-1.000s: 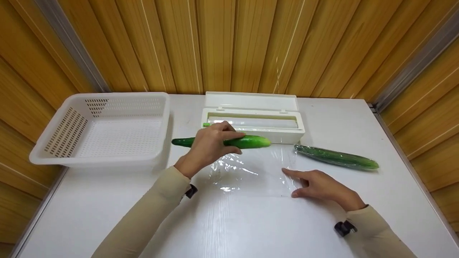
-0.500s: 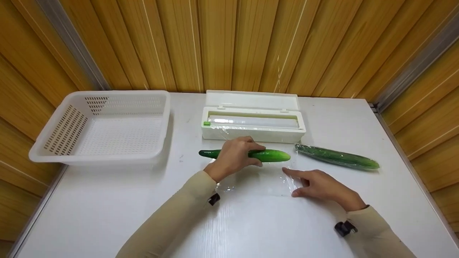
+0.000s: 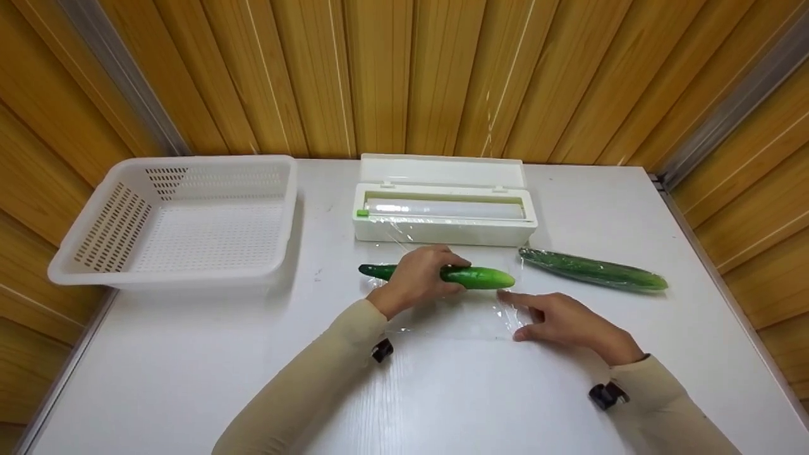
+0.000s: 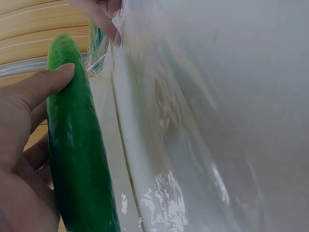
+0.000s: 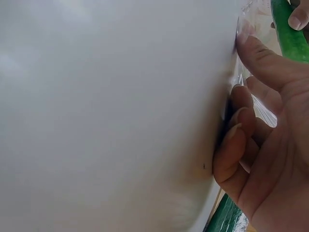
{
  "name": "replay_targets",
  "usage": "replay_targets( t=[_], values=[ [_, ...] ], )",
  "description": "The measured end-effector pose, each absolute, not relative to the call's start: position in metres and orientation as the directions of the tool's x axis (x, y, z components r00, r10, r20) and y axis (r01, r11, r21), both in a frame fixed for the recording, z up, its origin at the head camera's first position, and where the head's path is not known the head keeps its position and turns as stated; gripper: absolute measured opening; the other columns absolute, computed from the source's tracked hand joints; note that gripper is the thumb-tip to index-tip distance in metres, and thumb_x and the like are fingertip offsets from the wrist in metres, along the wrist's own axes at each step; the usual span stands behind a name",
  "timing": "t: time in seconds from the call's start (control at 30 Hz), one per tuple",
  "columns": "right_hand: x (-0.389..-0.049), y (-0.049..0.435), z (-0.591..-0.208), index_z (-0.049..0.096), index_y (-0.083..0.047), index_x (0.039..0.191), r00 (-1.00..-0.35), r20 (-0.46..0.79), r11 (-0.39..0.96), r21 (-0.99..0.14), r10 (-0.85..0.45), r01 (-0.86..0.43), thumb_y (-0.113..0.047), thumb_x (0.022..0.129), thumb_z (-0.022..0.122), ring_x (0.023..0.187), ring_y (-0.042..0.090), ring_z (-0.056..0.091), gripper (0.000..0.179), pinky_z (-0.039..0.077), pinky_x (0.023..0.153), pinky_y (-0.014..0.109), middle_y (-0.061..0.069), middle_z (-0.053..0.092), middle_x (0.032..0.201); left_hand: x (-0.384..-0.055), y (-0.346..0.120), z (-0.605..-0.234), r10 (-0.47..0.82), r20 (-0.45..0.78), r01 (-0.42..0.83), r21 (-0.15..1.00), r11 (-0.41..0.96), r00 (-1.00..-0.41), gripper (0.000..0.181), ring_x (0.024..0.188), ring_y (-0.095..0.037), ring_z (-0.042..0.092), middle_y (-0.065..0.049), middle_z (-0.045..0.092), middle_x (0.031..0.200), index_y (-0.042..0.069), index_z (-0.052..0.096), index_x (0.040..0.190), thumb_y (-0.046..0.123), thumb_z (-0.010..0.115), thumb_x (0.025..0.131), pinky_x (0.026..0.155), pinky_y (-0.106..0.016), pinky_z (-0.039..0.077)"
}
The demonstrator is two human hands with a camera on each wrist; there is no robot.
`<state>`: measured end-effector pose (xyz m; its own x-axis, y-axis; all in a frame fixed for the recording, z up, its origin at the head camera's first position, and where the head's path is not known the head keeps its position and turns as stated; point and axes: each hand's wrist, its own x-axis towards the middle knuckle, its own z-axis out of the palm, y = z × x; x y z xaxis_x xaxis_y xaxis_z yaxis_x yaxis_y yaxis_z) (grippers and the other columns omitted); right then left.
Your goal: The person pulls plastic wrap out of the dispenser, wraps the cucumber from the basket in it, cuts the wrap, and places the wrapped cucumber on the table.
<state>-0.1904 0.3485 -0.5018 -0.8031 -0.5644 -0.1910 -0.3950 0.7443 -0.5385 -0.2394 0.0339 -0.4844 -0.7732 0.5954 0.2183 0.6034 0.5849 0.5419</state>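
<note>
My left hand (image 3: 420,278) grips a bare green cucumber (image 3: 480,277) around its middle, thumb on the near side. In the left wrist view the cucumber (image 4: 77,125) stands out close to the palm, its paler end past the thumb. Beneath it, clear plastic wrap (image 3: 455,319) stretches from the dispenser over the white table. My right hand (image 3: 562,322) rests at the right edge of this wrap, index finger and thumb spread apart and pressing it down. The right wrist view shows the thumb of that hand (image 5: 270,106) at the film's edge and the other fingers bent against the tabletop.
A white wrap dispenser (image 3: 442,232) with its lid raised stands behind the hands, a film roll (image 3: 442,208) inside. To the right lies a cucumber wrapped in film (image 3: 594,270). A white perforated basket (image 3: 170,278) stands at the left. Wood-panelled walls border the table.
My left hand has carried the cucumber right and toward me, from in front of the dispenser down over the wrap. The right hand has stayed at the film's edge.
</note>
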Motion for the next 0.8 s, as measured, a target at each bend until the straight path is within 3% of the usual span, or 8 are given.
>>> replay_targets(
  t=[0.8],
  values=[
    [-0.19, 0.349, -0.504, 0.057, -0.023, 0.156, -0.809, -0.167, 0.732, -0.554, -0.564, -0.396, -0.046, 0.09, 0.084, 0.066, 0.005, 0.043, 0.075, 0.038, 0.062, 0.027, -0.012, 0.045, 0.071, -0.24, 0.054, -0.503, 0.564, 0.205, 0.578, 0.514, 0.634, -0.8, 0.042, 0.109, -0.016, 0.067, 0.002, 0.074, 0.115, 0.014, 0.076, 0.123, 0.029, 0.091, 0.087, 0.096, -0.03, 0.053]
  ],
)
